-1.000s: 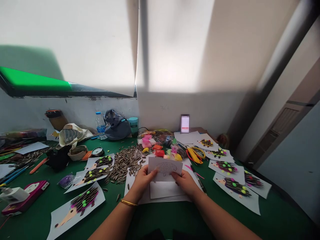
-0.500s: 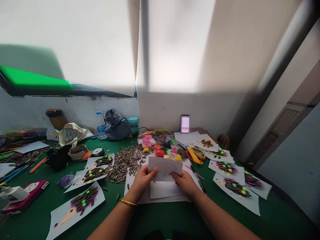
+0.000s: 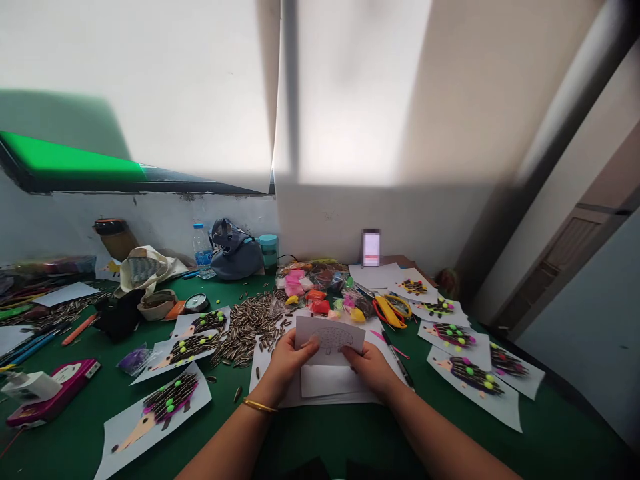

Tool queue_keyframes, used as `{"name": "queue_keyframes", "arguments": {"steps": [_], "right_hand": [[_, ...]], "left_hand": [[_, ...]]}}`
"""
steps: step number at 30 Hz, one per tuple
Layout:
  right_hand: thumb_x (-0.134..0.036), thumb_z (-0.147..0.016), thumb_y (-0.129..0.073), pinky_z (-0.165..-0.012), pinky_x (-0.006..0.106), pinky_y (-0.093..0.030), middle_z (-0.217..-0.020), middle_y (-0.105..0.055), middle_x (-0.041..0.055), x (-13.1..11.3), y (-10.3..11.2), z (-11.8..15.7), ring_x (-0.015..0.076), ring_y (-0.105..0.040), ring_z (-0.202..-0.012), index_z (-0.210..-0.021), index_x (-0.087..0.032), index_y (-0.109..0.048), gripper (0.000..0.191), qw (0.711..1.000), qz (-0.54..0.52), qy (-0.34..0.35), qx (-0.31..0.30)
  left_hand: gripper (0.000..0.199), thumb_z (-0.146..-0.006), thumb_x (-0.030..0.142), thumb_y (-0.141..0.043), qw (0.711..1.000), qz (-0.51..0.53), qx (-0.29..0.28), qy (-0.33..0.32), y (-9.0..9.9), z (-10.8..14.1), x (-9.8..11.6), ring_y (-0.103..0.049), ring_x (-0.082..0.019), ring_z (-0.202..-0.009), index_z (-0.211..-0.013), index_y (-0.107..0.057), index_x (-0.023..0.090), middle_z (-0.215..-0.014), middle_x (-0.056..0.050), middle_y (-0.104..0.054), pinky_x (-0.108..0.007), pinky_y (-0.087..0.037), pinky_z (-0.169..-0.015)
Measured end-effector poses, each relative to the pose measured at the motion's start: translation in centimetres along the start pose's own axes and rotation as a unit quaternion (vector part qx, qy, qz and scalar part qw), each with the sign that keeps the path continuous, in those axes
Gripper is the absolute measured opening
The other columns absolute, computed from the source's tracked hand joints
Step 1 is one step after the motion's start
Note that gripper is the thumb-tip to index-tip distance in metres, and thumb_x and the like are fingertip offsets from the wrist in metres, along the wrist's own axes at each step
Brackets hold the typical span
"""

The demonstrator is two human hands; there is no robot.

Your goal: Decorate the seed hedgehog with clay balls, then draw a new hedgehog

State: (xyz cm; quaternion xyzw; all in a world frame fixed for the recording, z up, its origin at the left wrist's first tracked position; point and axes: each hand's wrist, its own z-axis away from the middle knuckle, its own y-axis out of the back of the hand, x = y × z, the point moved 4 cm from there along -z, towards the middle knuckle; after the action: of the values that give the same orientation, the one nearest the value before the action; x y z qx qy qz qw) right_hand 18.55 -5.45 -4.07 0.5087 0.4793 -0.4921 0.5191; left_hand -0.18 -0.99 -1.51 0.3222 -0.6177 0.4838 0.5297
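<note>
A small sheet of white paper (image 3: pixel 330 330) with a dark line drawing is held up between my two hands. My left hand (image 3: pixel 286 363) pinches its left edge, thumb on the front, and a gold bangle circles that wrist. On the right side, my right hand (image 3: pixel 373 367) grips the same sheet with the thumb pressed on its face. Beneath lie more white sheets (image 3: pixel 340 399) on the green table. A heap of striped sunflower seeds (image 3: pixel 245 327) spreads left of my hands. Packets of coloured clay (image 3: pixel 320 293) lie just beyond the paper.
Hedgehog pictures made with seeds lie left (image 3: pixel 160 420) and right (image 3: pixel 475 383). Yellow-handled scissors (image 3: pixel 390 311) and a black pen (image 3: pixel 399 360) are right of the sheets. A phone (image 3: pixel 371 249) stands at the back. A bottle (image 3: pixel 203 252) and blue cap (image 3: pixel 235 253) stand by the wall.
Almost nothing differs. Both hands keep the sheet in nearly the same place, and the view has shifted very slightly.
</note>
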Motion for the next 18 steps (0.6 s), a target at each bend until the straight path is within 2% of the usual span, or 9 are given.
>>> {"name": "queue_keyframes", "arguments": {"steps": [6, 9, 14, 18], "right_hand": [[-0.065, -0.073, -0.061, -0.057, 0.026, -0.034, -0.067, -0.056, 0.0006, 0.2, 0.1, -0.1, 0.0142, -0.042, -0.059, -0.091, -0.017, -0.067, 0.051, 1.0, 0.0, -0.002, -0.002], [-0.063, -0.073, -0.063, -0.056, 0.026, -0.034, -0.067, -0.056, 0.0004, 0.6, 0.4, -0.4, 0.0139, -0.042, -0.059, -0.093, -0.015, -0.066, 0.051, 0.999, -0.025, -0.013, 0.017], [-0.06, -0.074, -0.064, -0.057, 0.026, -0.034, -0.075, -0.062, 0.0018, 1.0, 0.6, -0.6, 0.0145, -0.046, -0.06, -0.107, -0.016, -0.065, 0.055, 0.997, -0.071, -0.017, 0.028], [-0.06, -0.072, -0.065, -0.057, 0.026, -0.035, -0.076, -0.064, 0.0019, 1.1, 0.6, -0.7, 0.0153, -0.048, -0.062, -0.109, -0.017, -0.065, 0.057, 0.997, -0.074, -0.019, 0.03]], "left_hand": [[0.055, -0.057, 0.042, -0.085, 1.0, 0.011, 0.022, 0.009, 0.1, -0.1, -0.3, -0.07, -0.026, -0.085, -0.101, -0.067, 0.014, -0.096, -0.011, -0.075, -0.039, -0.054, -0.08], [0.055, -0.055, 0.04, -0.086, 1.0, -0.007, 0.015, -0.011, 0.0, 0.0, 0.3, -0.069, -0.025, -0.086, -0.101, -0.068, 0.015, -0.097, -0.01, -0.074, -0.034, -0.053, -0.076], [0.046, -0.066, 0.045, -0.078, 0.999, -0.04, 0.01, -0.011, -0.5, 0.4, 1.2, -0.067, -0.021, -0.08, -0.1, -0.069, 0.016, -0.093, -0.008, -0.074, -0.025, -0.049, -0.062], [0.044, -0.067, 0.046, -0.078, 0.999, -0.028, 0.006, -0.016, -0.5, 0.4, 1.2, -0.066, -0.022, -0.083, -0.099, -0.07, 0.017, -0.094, -0.008, -0.073, -0.026, -0.049, -0.067]]}}
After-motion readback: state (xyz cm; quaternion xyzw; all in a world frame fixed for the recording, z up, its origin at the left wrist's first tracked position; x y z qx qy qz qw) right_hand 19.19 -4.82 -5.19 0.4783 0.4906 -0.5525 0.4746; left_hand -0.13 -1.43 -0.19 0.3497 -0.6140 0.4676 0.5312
